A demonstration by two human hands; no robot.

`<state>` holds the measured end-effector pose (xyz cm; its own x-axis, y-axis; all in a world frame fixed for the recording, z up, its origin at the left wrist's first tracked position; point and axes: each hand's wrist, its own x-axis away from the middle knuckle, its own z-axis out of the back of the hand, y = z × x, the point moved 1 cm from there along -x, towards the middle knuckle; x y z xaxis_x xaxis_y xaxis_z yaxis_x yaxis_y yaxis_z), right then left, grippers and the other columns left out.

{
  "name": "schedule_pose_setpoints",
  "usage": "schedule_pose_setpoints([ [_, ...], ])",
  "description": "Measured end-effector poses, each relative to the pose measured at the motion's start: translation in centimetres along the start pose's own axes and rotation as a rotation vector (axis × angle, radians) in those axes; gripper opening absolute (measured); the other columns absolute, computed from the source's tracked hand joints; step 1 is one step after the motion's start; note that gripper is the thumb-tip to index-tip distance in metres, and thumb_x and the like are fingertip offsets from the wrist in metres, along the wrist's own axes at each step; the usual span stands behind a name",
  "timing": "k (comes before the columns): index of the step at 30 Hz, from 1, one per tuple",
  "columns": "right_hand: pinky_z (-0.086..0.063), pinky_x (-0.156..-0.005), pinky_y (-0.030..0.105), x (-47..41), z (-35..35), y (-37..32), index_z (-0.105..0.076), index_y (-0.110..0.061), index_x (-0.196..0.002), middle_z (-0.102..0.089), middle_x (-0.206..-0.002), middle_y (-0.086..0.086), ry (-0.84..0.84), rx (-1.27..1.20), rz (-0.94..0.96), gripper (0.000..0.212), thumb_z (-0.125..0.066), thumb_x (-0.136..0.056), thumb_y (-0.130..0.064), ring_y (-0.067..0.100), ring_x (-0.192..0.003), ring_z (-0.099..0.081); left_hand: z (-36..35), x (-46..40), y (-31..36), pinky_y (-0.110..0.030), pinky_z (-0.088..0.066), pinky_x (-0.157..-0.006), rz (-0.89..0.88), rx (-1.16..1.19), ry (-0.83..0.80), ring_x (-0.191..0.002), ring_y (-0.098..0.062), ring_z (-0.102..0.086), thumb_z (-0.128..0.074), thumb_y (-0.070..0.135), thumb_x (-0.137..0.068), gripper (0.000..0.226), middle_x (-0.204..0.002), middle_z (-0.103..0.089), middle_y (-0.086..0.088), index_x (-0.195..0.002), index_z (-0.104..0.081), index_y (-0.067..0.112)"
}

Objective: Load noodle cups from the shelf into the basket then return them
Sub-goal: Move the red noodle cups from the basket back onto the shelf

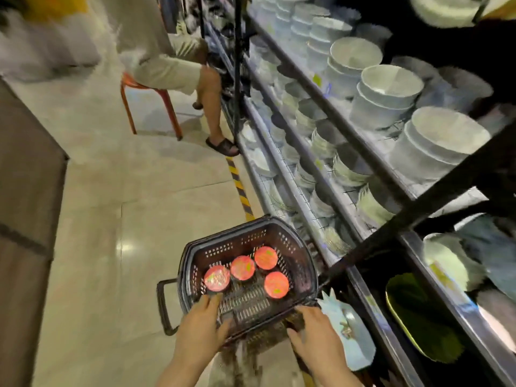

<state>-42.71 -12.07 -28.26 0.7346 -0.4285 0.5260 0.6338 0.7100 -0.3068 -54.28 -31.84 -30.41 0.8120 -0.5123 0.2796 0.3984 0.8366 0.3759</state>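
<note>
Four noodle cups (245, 270) with red lids stand in our dark basket (303, 263) on the floor beside the shelf (329, 107) of white bowls. Our left hand (199, 328) and right hand (317, 335) both grip the basket's near rim.

One head-worn wide-angle view looks steeply down and forward. It sits close above the dark perforated plastic basket (248, 277), facing along the aisle.
</note>
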Motion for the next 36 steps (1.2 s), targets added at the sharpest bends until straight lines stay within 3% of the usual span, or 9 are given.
schedule_pose_setpoints([
  [7, -0.038, -0.099, 0.027, -14.1, -2.6, -2.2, -0.038, -0.022, -0.138, -0.044, -0.133, 0.000, -0.060, 0.081, 0.015, 0.053, -0.047, -0.091, -0.044, 0.020, -0.124, -0.043, -4.9, -12.0, -4.2, -0.036, -0.046, -0.086, 0.171, 0.109, -0.055, -0.110, -0.027, -0.055, -0.054, 0.033, -0.089, 0.047, -0.122, -0.054, -0.008, -0.131, -0.045, 0.013],
  [10, -0.039, -0.101, 0.029, -20.7, -5.4, -2.4, -0.038, -0.022, -0.139, -0.042, -0.136, -0.001, -0.136, 0.128, 0.031, 0.053, -0.053, -0.091, -0.040, 0.018, -0.126, -0.042, -9.6, -15.7, -6.8, -0.036, -0.044, -0.089, 0.274, 0.115, -0.102, -0.114, -0.026, -0.051, -0.048, 0.034, -0.092, 0.050, -0.127, -0.047, -0.006, -0.137, -0.037, 0.016],
  [16, -0.031, -0.109, 0.033, -34.5, -15.0, -0.7, -0.029, -0.016, -0.143, -0.028, -0.149, 0.009, -0.279, 0.239, 0.090, 0.065, -0.054, -0.090, -0.044, 0.026, -0.138, -0.028, -22.0, -22.7, -12.3, -0.036, -0.044, -0.092, 0.524, 0.136, -0.216, -0.120, -0.026, -0.043, -0.051, 0.036, -0.089, 0.056, -0.134, -0.037, -0.008, -0.138, -0.032, 0.017],
  [22, -0.026, -0.112, 0.033, -45.0, -24.6, 1.1, -0.017, -0.015, -0.148, -0.017, -0.152, 0.016, -0.298, 0.327, 0.154, 0.080, -0.055, -0.087, -0.051, 0.029, -0.140, -0.023, -33.8, -28.3, -17.1, -0.042, -0.045, -0.094, 0.559, 0.135, -0.192, -0.122, -0.041, -0.045, -0.075, 0.033, -0.073, 0.086, -0.141, -0.032, -0.028, -0.142, -0.032, 0.007],
  [26, -0.030, -0.108, 0.036, -49.4, -29.3, 2.5, -0.023, -0.009, -0.146, -0.029, -0.144, 0.022, -0.313, 0.387, 0.127, 0.091, -0.064, -0.079, -0.054, 0.035, -0.133, -0.032, -39.3, -30.6, -19.7, -0.051, -0.052, -0.078, 0.529, 0.099, -0.161, -0.106, -0.051, -0.056, -0.093, 0.035, -0.037, 0.111, -0.125, -0.045, -0.039, -0.130, -0.042, 0.003],
  [29, -0.051, -0.086, 0.048, -51.6, -32.4, 3.7, -0.054, 0.000, -0.126, -0.059, -0.115, 0.029, -0.254, 0.464, 0.205, 0.105, -0.085, -0.044, -0.058, 0.043, -0.104, -0.060, -42.2, -31.5, -20.8, -0.056, -0.048, -0.088, 0.534, 0.120, -0.131, -0.115, -0.055, -0.047, -0.092, 0.039, -0.037, 0.117, -0.131, -0.037, -0.043, -0.133, -0.034, 0.006],
  [31, -0.049, -0.085, 0.057, -52.6, -33.7, 4.1, -0.060, -0.004, -0.121, -0.061, -0.113, 0.030, -0.260, 0.494, 0.246, 0.108, -0.083, -0.036, -0.066, 0.045, -0.101, -0.062, -43.1, -32.1, -20.9, -0.053, -0.034, -0.105, 0.550, 0.113, -0.124, -0.133, -0.050, -0.025, -0.085, 0.044, -0.054, 0.118, -0.145, -0.014, -0.039, -0.145, -0.014, 0.018],
  [34, -0.020, -0.113, 0.053, -53.6, -33.8, 3.9, -0.022, -0.018, -0.148, -0.029, -0.149, 0.023, -0.340, 0.592, 0.207, 0.109, -0.056, -0.064, -0.079, 0.037, -0.138, -0.029, -43.9, -32.7, -20.6, -0.042, -0.007, -0.118, 0.588, 0.155, -0.105, -0.142, -0.037, 0.006, -0.069, 0.052, -0.074, 0.110, -0.151, 0.016, -0.025, -0.148, 0.007, 0.024],
  [36, -0.008, -0.115, 0.051, -54.2, -33.9, 3.9, 0.003, -0.023, -0.151, -0.003, -0.157, 0.019, -0.336, 0.614, 0.215, 0.108, -0.044, -0.073, -0.080, 0.035, -0.145, -0.007, -43.7, -33.1, -20.6, -0.045, -0.015, -0.114, 0.591, 0.127, -0.070, -0.139, -0.041, -0.007, -0.071, 0.055, -0.068, 0.109, -0.151, 0.005, -0.026, -0.147, -0.002, 0.029],
])
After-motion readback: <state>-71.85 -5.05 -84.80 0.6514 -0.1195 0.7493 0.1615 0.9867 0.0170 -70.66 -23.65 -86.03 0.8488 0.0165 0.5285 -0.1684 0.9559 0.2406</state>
